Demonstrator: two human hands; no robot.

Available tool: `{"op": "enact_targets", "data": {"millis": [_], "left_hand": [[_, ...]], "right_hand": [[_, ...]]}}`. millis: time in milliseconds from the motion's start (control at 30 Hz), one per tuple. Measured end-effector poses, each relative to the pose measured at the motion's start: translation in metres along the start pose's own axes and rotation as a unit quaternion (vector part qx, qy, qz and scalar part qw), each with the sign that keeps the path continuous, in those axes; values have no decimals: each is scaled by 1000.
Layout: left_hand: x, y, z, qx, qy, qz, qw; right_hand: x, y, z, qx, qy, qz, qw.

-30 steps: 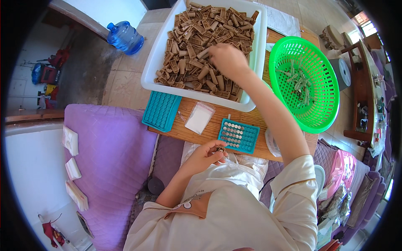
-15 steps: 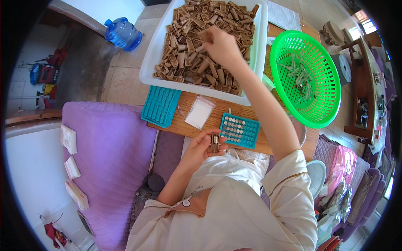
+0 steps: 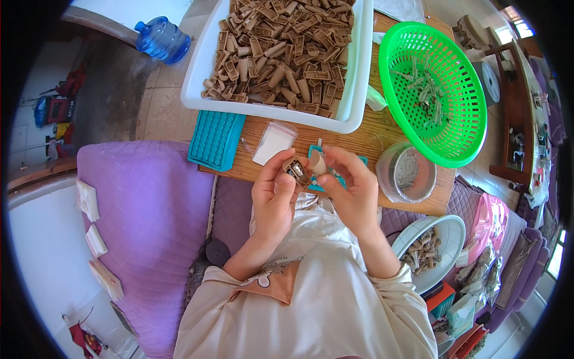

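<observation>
In the head view, the person's left hand point(image 3: 272, 194) has thumb and fingers closed around a brown casing point(image 3: 295, 170) with silvery parts inside. The right hand point(image 3: 353, 188) pinches a brown shell piece point(image 3: 317, 163) between thumb and fingers, just right of the casing; whether the two touch cannot be told. Both are held above the near edge of a wooden table point(image 3: 442, 185), partly hiding a teal tray point(image 3: 363, 160). On the far side stands a white tub point(image 3: 353, 122) heaped with brown pieces point(image 3: 281, 54). To its right is a green basket point(image 3: 387, 72), with a round container point(image 3: 387, 182) nearer. Left of the hands lie a small clear packet point(image 3: 274, 143) and teal stacked trays point(image 3: 216, 140).
</observation>
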State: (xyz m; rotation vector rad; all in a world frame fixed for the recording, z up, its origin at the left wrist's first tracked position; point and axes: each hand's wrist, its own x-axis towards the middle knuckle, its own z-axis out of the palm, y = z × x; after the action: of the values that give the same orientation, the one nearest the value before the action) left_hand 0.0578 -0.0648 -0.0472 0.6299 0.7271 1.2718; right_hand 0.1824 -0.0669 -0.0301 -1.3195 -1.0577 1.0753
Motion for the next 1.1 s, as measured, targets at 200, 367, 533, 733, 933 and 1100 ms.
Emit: {"op": "enact_targets", "data": {"millis": [200,367,533,733,933,1100], "left_hand": [[-6,-5,6,65,-40,-16,997],[-8,-12,8,50,-58,-22,997],[-9,-17,9,86,-89,18,992],[-7,-20,13,135,-84,14,987],[-7,-19,17,298,-97,36,949],[-1,-22,19,291,-136,40,946]], "right_hand": [[-26,5,-8,-24,2,13,1000],[-31,2,-11,-25,-3,40,999],[-31,4,-11,-78,15,-11,997],[-33,15,-11,-89,42,0,995],[-36,17,-7,-90,81,16,992],[-41,19,-10,-77,114,-3,990]]}}
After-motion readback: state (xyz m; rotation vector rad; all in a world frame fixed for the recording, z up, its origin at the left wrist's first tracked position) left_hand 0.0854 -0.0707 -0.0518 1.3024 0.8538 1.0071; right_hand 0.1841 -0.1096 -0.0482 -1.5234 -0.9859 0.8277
